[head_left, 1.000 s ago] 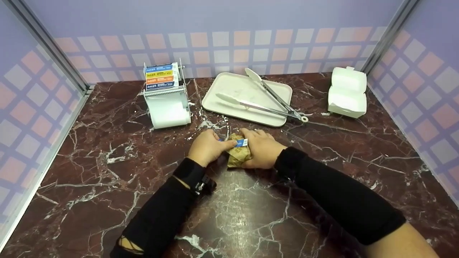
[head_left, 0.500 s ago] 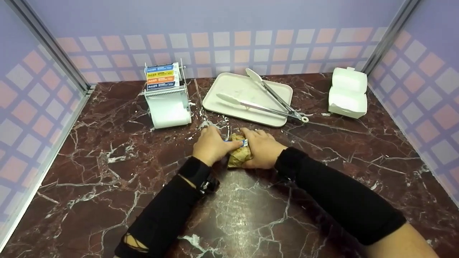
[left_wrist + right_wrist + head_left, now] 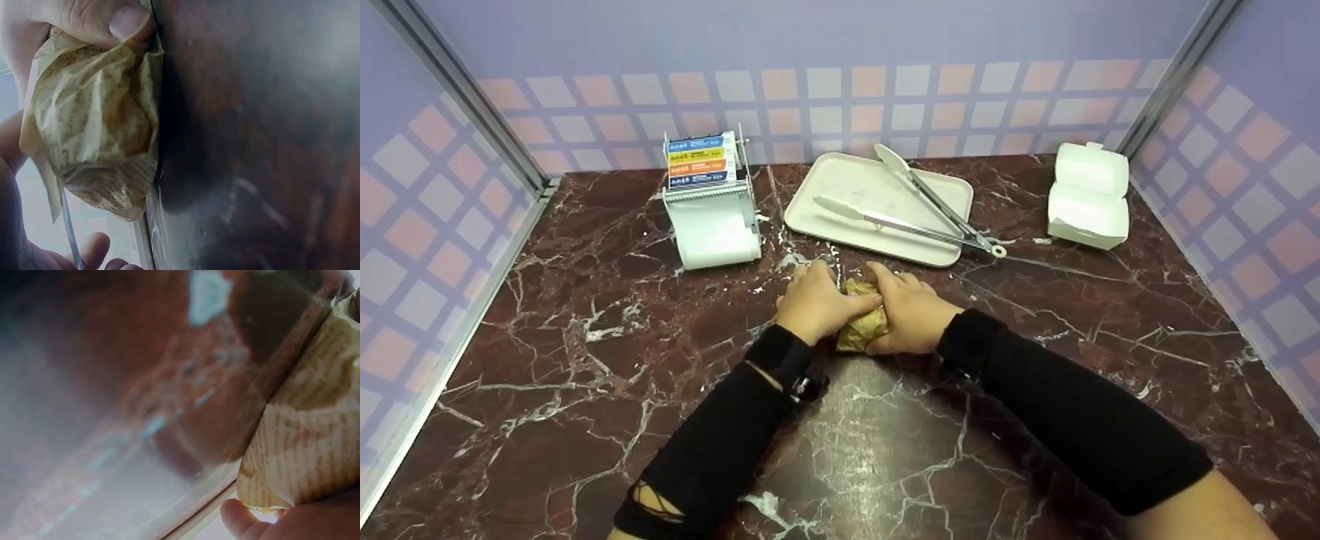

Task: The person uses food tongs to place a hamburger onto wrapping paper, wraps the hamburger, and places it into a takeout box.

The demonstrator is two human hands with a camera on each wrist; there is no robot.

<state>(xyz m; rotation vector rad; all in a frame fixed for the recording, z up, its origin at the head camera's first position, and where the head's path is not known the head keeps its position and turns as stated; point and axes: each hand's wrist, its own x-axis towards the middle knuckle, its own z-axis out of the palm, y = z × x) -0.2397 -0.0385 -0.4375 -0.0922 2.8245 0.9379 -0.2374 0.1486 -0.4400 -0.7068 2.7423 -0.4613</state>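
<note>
A small package wrapped in crinkled brown printed paper [image 3: 864,328] sits on the dark red marbled table. My right hand [image 3: 916,313] grips its right side, with the thumb along the near side, as the left wrist view shows, and the fingers round the far side. From the left, my left hand [image 3: 819,304] lays its straight thumb across the top of the package, covering the blue label there. Its other fingers [image 3: 97,247] stand a little off the paper in the left wrist view, where a thin strip runs down from the package beside them.
At the back left stands a dispenser [image 3: 697,163] with blue, yellow and orange labels and a white backing strip. Metal tongs [image 3: 915,227] with spread arms lie across a cream tray [image 3: 819,184] behind the hands. An opened white takeaway box [image 3: 1087,214] is at the back right.
My left hand has moved right, from pinching the blue label's left end to sliding its thumb over the label, which is now hidden. My right hand has kept its grip in the same place.
</note>
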